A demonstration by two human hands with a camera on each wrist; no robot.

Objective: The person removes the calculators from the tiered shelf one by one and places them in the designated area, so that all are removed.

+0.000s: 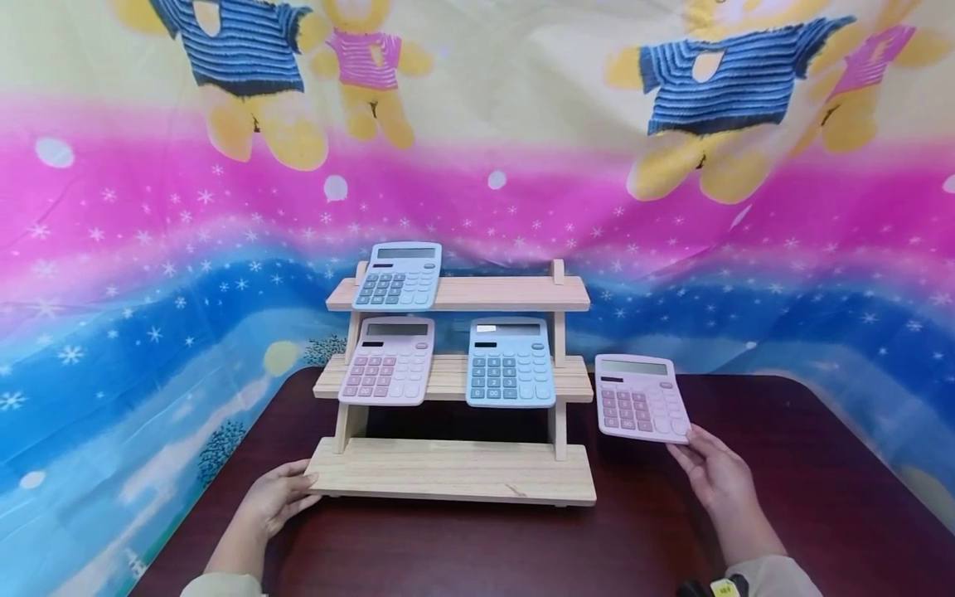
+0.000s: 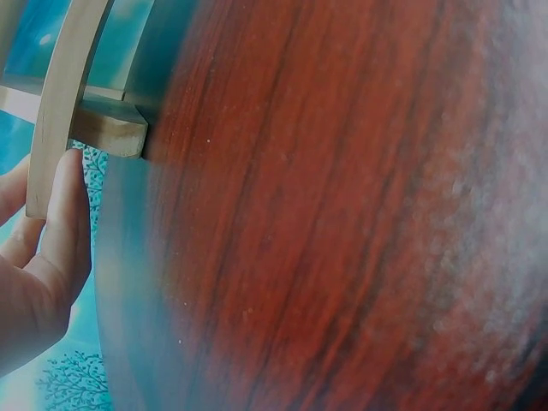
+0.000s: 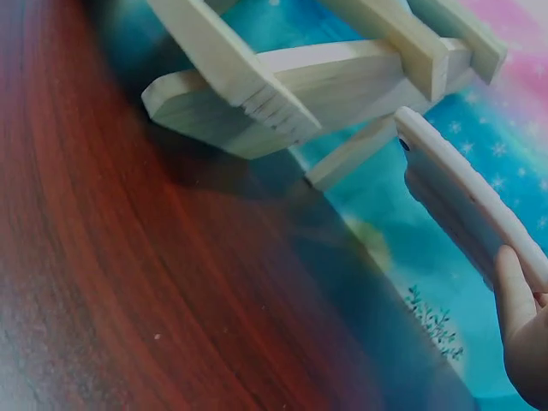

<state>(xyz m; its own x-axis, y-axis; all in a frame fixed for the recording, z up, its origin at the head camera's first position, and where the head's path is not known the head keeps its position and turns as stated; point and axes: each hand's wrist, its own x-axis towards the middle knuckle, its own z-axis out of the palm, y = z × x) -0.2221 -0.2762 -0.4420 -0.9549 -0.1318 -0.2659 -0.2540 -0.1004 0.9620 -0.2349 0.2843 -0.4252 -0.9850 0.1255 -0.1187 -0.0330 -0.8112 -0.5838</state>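
A pink calculator point(image 1: 642, 398) is held up in the air just right of the wooden shelf, its lower right corner pinched by my right hand point(image 1: 719, 481). The right wrist view shows this calculator point(image 3: 462, 197) edge-on, with a finger against its back. My left hand point(image 1: 272, 502) grips the left end of the bottom board of the three-tier wooden shelf point(image 1: 455, 473). On the middle tier lean another pink calculator point(image 1: 388, 361) at the left and a blue calculator point(image 1: 511, 363) at the right. A light blue calculator point(image 1: 398, 276) leans at the left of the top tier.
The shelf stands on a dark reddish-brown table point(image 1: 477, 555) with a rounded back edge. Behind the table hangs a printed cloth point(image 1: 492, 199) with bears and snowflakes. An upright peg point(image 1: 557, 272) rises at the right of the top tier.
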